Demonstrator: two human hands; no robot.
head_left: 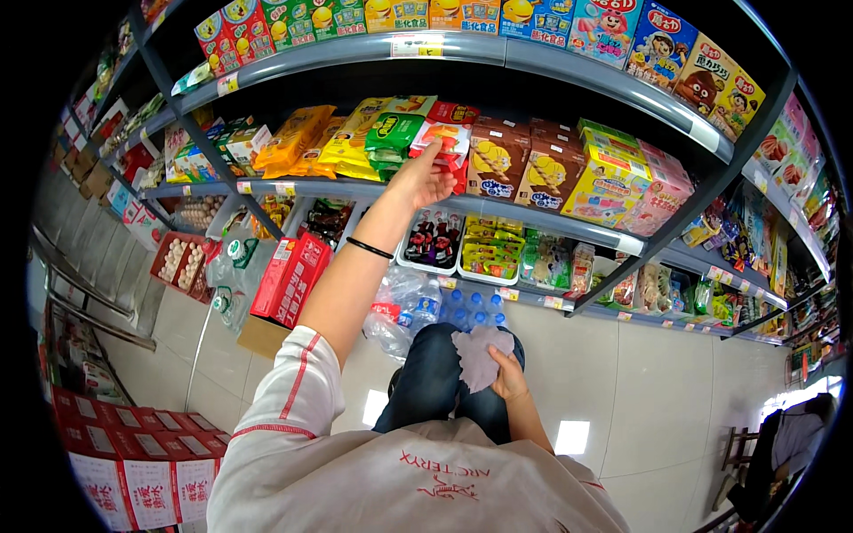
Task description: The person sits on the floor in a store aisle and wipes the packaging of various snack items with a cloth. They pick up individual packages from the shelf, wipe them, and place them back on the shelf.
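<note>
Red packet (456, 115), left arm (355, 271) outstretched, left hand (423, 181) at it, grip unclear, right hand (510, 377) clutching grey cloth (481, 357)

The left grip (423, 184) covers part of the red packet (455, 115), so its exact hold is unclear. The cloth (478, 355) hides some fingers of the right grip (509, 377). The knees (422, 364) block some bottles (475, 308). The view's edge crops the cartons (151, 444) near left and the far top boxes (395, 13). Small price tags (508, 294) are unreadable.
</note>
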